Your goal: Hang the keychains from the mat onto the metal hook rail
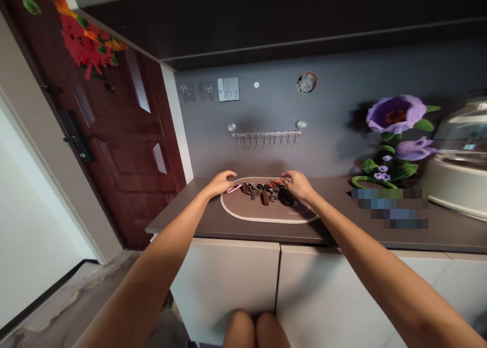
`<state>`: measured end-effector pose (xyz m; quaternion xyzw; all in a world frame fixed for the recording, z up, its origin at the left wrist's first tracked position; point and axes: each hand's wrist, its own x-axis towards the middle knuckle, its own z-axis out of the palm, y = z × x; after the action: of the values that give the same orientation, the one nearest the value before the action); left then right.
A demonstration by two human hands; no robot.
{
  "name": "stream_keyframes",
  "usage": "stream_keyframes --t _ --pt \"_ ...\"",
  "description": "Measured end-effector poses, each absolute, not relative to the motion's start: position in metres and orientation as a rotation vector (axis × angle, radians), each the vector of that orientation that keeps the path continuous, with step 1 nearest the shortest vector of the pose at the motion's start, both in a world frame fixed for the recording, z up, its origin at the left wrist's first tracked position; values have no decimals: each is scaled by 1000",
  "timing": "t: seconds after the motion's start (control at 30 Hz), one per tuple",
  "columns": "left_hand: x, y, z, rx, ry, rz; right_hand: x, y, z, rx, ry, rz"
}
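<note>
A brown oval mat (266, 213) with a pale rim lies on the dark countertop (198, 218). A heap of keys and key fobs (266, 189) sits at its far end. My left hand (220, 182) rests at the mat's left end, fingers curled over a pink fob (233, 188). My right hand (299, 184) is at the right of the heap, fingers pinched on keys there.
A hook rail (266, 134) hangs on the grey wall above the mat. Purple artificial flowers (395, 130) and a lidded white appliance (456, 160) stand at the right. A dark red door (110, 135) is at the left. White cabinet doors (236, 282) are below the counter.
</note>
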<state>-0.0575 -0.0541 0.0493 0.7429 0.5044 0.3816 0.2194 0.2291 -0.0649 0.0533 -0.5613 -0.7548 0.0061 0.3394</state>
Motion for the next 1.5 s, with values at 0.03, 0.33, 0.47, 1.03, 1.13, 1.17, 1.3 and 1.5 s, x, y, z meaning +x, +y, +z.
stream_keyframes --t 0.03,0.33,0.47,1.03,1.13,1.17,1.3,1.5 --pt "-57 -58 55 2019 1298 1089 223 -70 60 -1388 -2014 110" --pt "-31 -95 81 1423 569 1094 171 -100 94 -701 -1895 1540" --pt "-29 -93 52 1280 505 960 169 -97 66 -587 -1642 1762" --pt "-36 -83 29 1299 606 950 168 -92 43 -625 -1493 1728" --pt "-41 -74 41 1433 679 1131 155 -83 55 -691 -1519 1561" --pt "-43 -69 46 1489 711 1192 150 -80 59 -717 -1529 1487" --pt "-49 -49 58 1745 878 1294 124 -59 68 -834 -1575 1197" --pt "-57 -20 57 2131 1090 1229 98 -19 53 -1050 -1635 730"
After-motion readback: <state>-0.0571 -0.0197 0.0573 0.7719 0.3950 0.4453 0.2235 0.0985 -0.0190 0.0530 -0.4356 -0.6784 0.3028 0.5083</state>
